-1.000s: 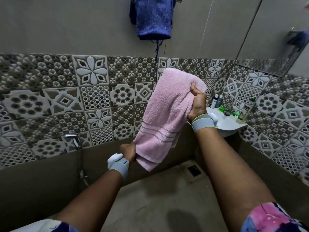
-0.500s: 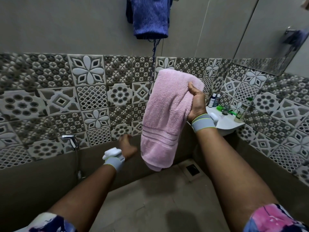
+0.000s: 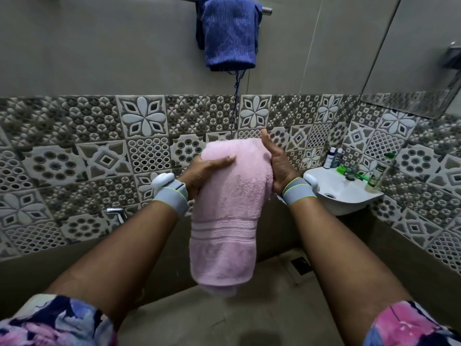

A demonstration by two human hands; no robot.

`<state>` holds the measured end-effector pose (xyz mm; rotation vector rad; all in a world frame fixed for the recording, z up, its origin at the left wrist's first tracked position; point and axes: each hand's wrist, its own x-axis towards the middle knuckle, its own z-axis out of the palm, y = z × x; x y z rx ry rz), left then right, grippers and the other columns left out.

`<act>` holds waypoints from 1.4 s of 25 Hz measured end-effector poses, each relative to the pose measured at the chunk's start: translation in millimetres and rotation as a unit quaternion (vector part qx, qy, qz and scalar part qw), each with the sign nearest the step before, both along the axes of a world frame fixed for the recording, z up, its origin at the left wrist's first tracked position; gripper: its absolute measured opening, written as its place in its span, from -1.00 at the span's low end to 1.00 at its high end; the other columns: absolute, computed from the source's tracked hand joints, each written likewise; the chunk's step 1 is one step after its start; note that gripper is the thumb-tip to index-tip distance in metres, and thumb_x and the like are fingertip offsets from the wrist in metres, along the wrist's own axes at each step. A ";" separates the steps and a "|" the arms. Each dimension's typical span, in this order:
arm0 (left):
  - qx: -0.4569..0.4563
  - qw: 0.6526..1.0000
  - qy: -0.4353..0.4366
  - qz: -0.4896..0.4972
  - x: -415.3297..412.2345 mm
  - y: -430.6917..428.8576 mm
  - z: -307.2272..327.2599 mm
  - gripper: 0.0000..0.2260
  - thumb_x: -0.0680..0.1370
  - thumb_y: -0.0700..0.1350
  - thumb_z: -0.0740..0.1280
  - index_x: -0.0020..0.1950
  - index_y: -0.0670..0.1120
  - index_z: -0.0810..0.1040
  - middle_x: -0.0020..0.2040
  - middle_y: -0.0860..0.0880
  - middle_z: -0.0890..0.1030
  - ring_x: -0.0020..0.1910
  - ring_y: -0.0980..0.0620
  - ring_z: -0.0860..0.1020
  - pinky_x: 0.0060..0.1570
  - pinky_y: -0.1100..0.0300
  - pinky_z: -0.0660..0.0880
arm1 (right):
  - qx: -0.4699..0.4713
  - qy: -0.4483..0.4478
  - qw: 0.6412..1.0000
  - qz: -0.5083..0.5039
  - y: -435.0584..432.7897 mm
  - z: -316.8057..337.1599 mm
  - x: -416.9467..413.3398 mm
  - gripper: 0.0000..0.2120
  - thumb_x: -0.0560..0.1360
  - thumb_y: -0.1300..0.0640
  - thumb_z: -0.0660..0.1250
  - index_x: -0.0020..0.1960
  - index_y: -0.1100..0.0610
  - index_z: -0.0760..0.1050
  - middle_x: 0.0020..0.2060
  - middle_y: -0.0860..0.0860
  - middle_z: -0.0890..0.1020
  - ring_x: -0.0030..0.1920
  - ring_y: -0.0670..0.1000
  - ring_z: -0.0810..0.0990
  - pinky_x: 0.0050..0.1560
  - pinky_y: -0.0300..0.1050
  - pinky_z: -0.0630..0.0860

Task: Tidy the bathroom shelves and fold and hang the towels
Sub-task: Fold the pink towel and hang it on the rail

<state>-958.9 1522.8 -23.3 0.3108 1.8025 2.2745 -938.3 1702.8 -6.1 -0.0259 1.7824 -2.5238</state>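
A folded pink towel (image 3: 225, 221) hangs lengthwise in front of me, its lower end loose above the floor. My left hand (image 3: 203, 172) grips its upper left side with the fingers laid over the top. My right hand (image 3: 277, 166) holds the upper right edge. Both wrists wear grey bands. Higher on the wall, a blue towel (image 3: 229, 33) is draped over a metal towel rail (image 3: 265, 10), with loose threads dangling below it.
A small white corner sink (image 3: 346, 198) sits at the right, with several bottles (image 3: 333, 157) and green items behind it. A mirror (image 3: 424, 58) hangs above. A chrome sprayer (image 3: 117, 212) sticks out of the patterned tile wall at the left. A floor drain (image 3: 301, 265) lies below.
My left hand let go of the towel's lower end, rose, and took hold of its upper left side. The towel swung to hang straight down, centred between both hands.
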 end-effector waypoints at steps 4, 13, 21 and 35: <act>0.048 0.999 -0.010 -0.022 2.2 -6.6 15.5 -0.81 0.47 -0.15 0.42 0.04 -0.19 0.61 -0.16 -0.09 0.69 -0.26 0.01 0.67 -0.17 0.17 0.62 | -0.043 -0.042 0.992 0.110 -0.6 -26.0 5.9 -0.34 0.40 -0.34 0.20 0.23 0.15 0.55 0.08 0.14 0.66 0.09 0.11 0.63 0.19 0.05 0.51; -0.278 0.958 -0.060 0.035 21.2 -50.7 36.5 -0.38 0.03 0.08 0.67 0.03 -0.03 0.62 0.03 -0.01 0.64 0.05 -0.02 0.54 0.09 0.03 0.50 | 0.053 0.045 0.993 0.097 -13.4 2.1 -8.9 -0.76 0.38 0.37 0.37 0.05 0.31 0.56 -0.27 0.13 0.67 -0.33 0.08 0.64 -0.25 -0.09 0.60; -0.084 0.990 0.027 0.111 55.5 -4.9 41.7 -0.81 0.41 -0.13 0.47 -0.02 -0.14 0.62 -0.19 0.03 0.71 -0.22 0.10 0.65 -0.14 0.25 0.60 | 0.017 0.021 0.987 0.157 18.4 16.7 -13.7 -0.93 0.31 0.32 0.34 -0.20 0.25 0.54 -0.24 0.17 0.56 -0.30 0.13 0.57 -0.16 -0.11 0.55; -0.385 0.880 0.197 0.197 34.0 18.0 43.6 0.10 -0.04 0.03 0.69 0.42 -0.14 0.32 0.27 -0.08 0.53 0.27 -0.04 0.49 0.35 0.05 0.41 | 0.233 0.174 0.947 0.139 53.1 3.7 -33.7 -0.16 0.12 0.42 0.60 0.30 0.17 0.30 0.13 0.12 0.59 0.15 0.12 0.59 0.21 0.04 0.54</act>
